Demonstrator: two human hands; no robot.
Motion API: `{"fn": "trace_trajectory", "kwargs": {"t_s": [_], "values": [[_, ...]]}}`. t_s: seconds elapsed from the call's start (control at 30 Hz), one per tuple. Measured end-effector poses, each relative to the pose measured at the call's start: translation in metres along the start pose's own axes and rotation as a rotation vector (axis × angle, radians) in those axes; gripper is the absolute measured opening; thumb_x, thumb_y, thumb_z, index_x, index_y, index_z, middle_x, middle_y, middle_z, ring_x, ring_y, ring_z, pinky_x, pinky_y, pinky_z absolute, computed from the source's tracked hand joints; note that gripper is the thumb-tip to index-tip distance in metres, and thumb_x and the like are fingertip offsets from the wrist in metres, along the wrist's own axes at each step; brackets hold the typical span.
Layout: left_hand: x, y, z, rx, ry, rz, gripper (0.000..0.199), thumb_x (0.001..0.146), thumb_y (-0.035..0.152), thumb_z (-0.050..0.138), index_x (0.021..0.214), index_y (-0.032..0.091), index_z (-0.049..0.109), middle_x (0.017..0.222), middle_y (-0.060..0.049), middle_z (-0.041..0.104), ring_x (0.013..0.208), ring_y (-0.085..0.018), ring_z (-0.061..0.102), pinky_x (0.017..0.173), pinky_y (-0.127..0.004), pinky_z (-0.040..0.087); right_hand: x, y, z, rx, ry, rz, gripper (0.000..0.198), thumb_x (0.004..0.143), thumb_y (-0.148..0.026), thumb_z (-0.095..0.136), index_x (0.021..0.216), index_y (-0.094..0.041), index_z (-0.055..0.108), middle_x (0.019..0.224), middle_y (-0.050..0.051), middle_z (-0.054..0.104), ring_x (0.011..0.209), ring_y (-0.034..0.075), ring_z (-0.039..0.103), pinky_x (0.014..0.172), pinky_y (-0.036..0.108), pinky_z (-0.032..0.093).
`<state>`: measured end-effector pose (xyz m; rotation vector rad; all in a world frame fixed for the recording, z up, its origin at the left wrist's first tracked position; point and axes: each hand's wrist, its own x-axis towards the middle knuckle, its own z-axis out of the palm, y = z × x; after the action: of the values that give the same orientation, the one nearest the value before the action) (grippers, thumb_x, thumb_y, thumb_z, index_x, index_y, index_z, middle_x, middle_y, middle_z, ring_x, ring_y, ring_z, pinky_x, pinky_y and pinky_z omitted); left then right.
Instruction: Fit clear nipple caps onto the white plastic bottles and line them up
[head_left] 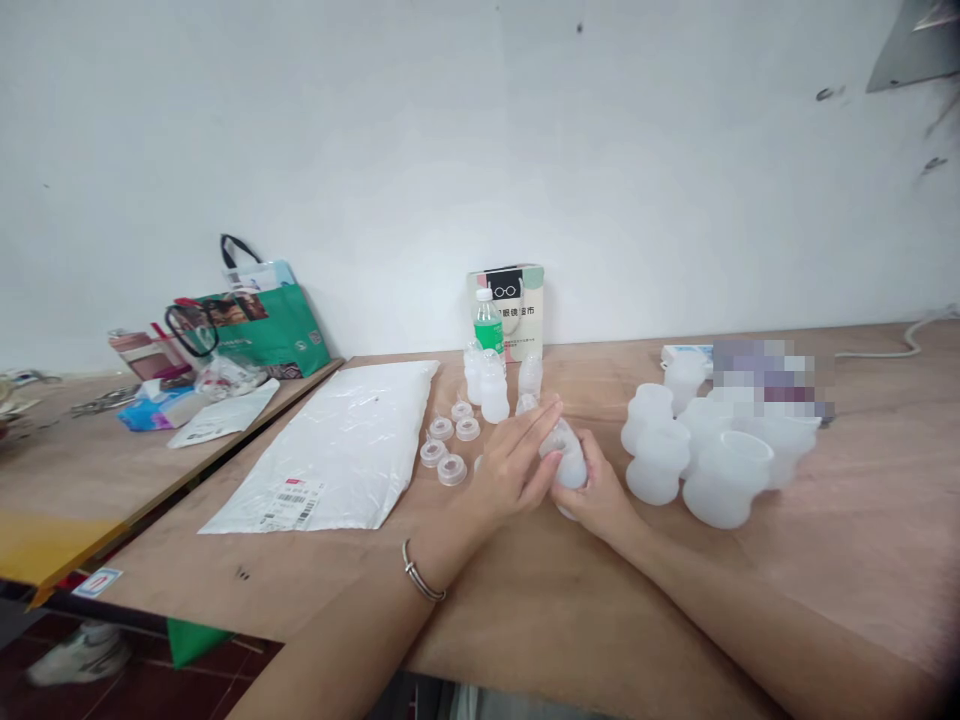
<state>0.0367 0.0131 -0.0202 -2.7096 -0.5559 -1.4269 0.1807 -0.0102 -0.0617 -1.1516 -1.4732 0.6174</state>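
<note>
A translucent white feeding bottle (564,462) is held between both hands over the middle of the table. My right hand (600,490) is wrapped round its body. My left hand (517,465) is closed about its upper part, fingers along the far side and thumb on the near side; the top is largely covered. Just beyond the hands stand similar bottles with tops on, among them one bottle (493,388) and another bottle (530,376). Several clear ring caps (451,470) lie left of my left hand. To the right of my right hand stand several open, waisted bottle bodies (727,480).
A white plastic mailer (337,440) lies flat at left. Against the wall stand a green-labelled drink bottle (489,330) and a paper bag (531,310). A green bag (292,330) sits on the adjoining left table. A small box (686,355) is at back right.
</note>
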Motion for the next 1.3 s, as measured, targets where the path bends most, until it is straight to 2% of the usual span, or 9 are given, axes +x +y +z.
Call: {"fn": "trace_trajectory", "kwargs": {"t_s": [0.13,0.3,0.4,0.57,0.77,0.93,1.1,1.2,1.3], "values": [[-0.001,-0.007,-0.006,-0.008,0.059,-0.081,0.045,0.090,0.022,0.036,0.135,0.018,0.031,0.136,-0.014,0.040,0.127,-0.022,0.037,0.104,-0.044,0.035,0.012,0.020,-0.001,-0.081,0.215,0.023,0.053,0.075,-0.040,0.058,0.116,-0.020,0.032,0.111,0.012,0.055,0.099,0.025,0.055,0.081,0.039,0.045],[-0.003,-0.022,-0.007,-0.018,0.118,-0.161,0.034,0.091,0.021,0.036,0.123,0.019,0.044,0.127,-0.012,0.047,0.120,-0.020,0.043,0.102,-0.042,0.036,0.036,0.050,0.009,-0.233,0.294,-0.002,0.064,0.078,-0.034,0.055,0.129,-0.012,0.023,0.127,0.019,0.044,0.116,0.029,0.045,0.092,0.045,0.040],[-0.006,-0.025,-0.004,0.007,0.078,-0.175,0.032,0.090,0.021,0.037,0.121,0.018,0.046,0.124,-0.012,0.049,0.118,-0.020,0.045,0.100,-0.041,0.038,0.061,0.063,0.012,-0.309,0.323,0.083,0.056,0.080,-0.031,0.055,0.127,-0.010,0.033,0.120,0.020,0.050,0.111,0.031,0.049,0.088,0.047,0.042],[-0.009,-0.028,-0.003,0.029,0.063,-0.157,0.032,0.089,0.019,0.040,0.119,0.017,0.047,0.122,-0.012,0.051,0.116,-0.019,0.046,0.099,-0.039,0.039,0.101,0.071,0.014,-0.441,0.369,0.215,0.034,0.087,-0.031,0.053,0.116,-0.015,0.051,0.115,0.008,0.055,0.098,0.020,0.057,0.081,0.041,0.048],[-0.008,-0.028,-0.004,0.058,0.044,-0.171,0.031,0.088,0.018,0.042,0.119,0.017,0.047,0.121,-0.012,0.051,0.116,-0.019,0.047,0.099,-0.039,0.040,0.110,0.067,0.019,-0.548,0.348,0.301,0.031,0.088,-0.032,0.051,0.115,-0.016,0.052,0.115,0.007,0.055,0.096,0.019,0.057,0.080,0.040,0.049],[-0.009,-0.028,-0.003,0.026,0.051,-0.173,0.031,0.087,0.017,0.042,0.118,0.017,0.047,0.120,-0.011,0.052,0.115,-0.018,0.047,0.099,-0.037,0.039,0.095,0.059,0.015,-0.559,0.279,0.306,0.051,0.084,-0.027,0.053,0.129,-0.007,0.038,0.123,0.021,0.050,0.112,0.030,0.051,0.092,0.046,0.042],[-0.009,-0.029,-0.002,0.007,0.087,-0.164,0.032,0.088,0.016,0.041,0.120,0.017,0.047,0.120,-0.011,0.053,0.114,-0.019,0.047,0.099,-0.038,0.039,0.032,0.041,0.014,-0.561,0.120,0.237,0.068,0.081,-0.027,0.047,0.135,0.006,0.021,0.137,0.030,0.033,0.130,0.036,0.029,0.104,0.047,0.029],[-0.011,-0.031,-0.002,0.012,0.146,-0.112,0.031,0.088,0.015,0.040,0.117,0.018,0.051,0.116,-0.011,0.055,0.109,-0.018,0.050,0.095,-0.036,0.041,-0.018,0.015,0.006,-0.564,-0.002,0.137,0.064,0.083,-0.031,0.046,0.137,-0.004,0.024,0.143,0.021,0.028,0.134,0.030,0.024,0.106,0.043,0.028],[-0.011,-0.033,-0.005,0.031,0.199,-0.043,0.027,0.089,0.018,0.040,0.108,0.020,0.060,0.112,-0.009,0.057,0.105,-0.018,0.052,0.091,-0.035,0.042,-0.044,-0.015,-0.021,-0.653,-0.136,-0.207,0.041,0.088,-0.030,0.039,0.129,-0.023,0.039,0.139,0.008,0.038,0.125,0.023,0.041,0.098,0.038,0.039]]}}
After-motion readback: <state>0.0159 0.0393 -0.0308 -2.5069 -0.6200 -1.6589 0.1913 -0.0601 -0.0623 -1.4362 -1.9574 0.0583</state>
